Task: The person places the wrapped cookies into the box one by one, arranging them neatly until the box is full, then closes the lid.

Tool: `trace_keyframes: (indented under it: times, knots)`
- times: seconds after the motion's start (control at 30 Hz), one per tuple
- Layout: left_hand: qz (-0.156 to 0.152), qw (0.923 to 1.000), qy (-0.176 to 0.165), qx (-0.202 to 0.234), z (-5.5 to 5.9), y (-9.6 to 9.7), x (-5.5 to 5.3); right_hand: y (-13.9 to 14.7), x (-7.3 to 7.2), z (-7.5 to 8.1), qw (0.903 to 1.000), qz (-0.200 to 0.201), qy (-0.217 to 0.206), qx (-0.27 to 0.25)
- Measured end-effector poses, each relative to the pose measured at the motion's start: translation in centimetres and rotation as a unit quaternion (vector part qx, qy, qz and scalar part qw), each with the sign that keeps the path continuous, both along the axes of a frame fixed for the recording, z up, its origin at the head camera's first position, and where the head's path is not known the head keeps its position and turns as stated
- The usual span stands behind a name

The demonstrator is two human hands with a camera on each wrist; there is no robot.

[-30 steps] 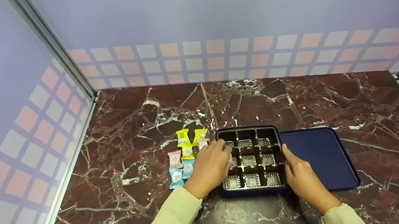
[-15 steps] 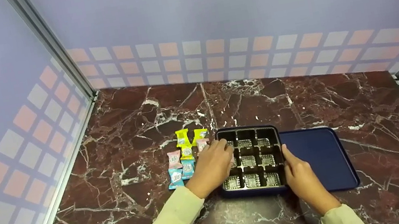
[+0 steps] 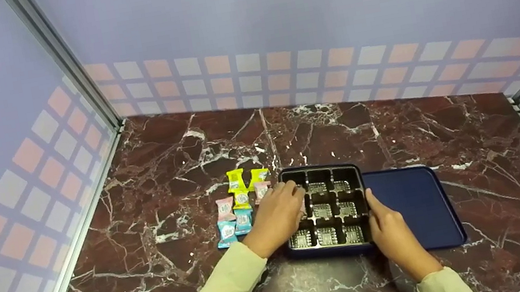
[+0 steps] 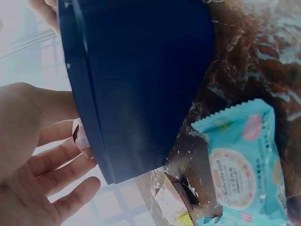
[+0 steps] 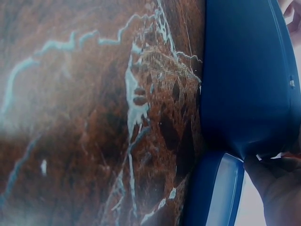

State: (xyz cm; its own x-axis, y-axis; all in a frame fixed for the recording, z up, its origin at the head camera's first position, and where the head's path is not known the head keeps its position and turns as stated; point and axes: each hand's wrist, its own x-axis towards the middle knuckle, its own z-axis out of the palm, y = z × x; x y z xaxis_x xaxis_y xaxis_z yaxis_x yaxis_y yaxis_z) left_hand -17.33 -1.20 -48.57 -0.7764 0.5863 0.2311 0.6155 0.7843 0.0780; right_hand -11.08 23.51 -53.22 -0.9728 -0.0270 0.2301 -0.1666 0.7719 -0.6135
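My left hand [image 3: 276, 217] reaches over the left edge of a dark blue box [image 3: 333, 249] whose black and gold tray has several compartments. Its fingers hold a small pink wrapped sweet [image 4: 81, 137] at the middle-left compartment; in the head view the hand mostly hides that sweet. At the box's right side, my right hand [image 3: 394, 229] grips the rim, its index finger lying along the edge. Left of the box lie yellow [image 3: 241, 199], pink [image 3: 225, 209] and blue [image 3: 227, 232] wrapped sweets. The compartments that show hold nothing.
A flat blue lid [image 3: 416, 209] lies right of the box, partly under its edge. Everything stands on a dark red marbled table [image 3: 176, 149]. Purple panels with pink and white squares [image 3: 221, 86] enclose the back and sides.
Both hands and the box stay nearly in place. The left fingers shift only slightly at the middle-left compartment. The whole head view drifts a little to the left.
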Motion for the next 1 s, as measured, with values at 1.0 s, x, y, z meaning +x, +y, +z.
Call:
trace_keyframes:
  times: [1.0]
  knots:
    - [-0.005,0.9989,0.031,0.035,-0.1,-1.3,-0.1,0.0,0.0,-0.1,1.0,-0.004,-0.005,0.0]
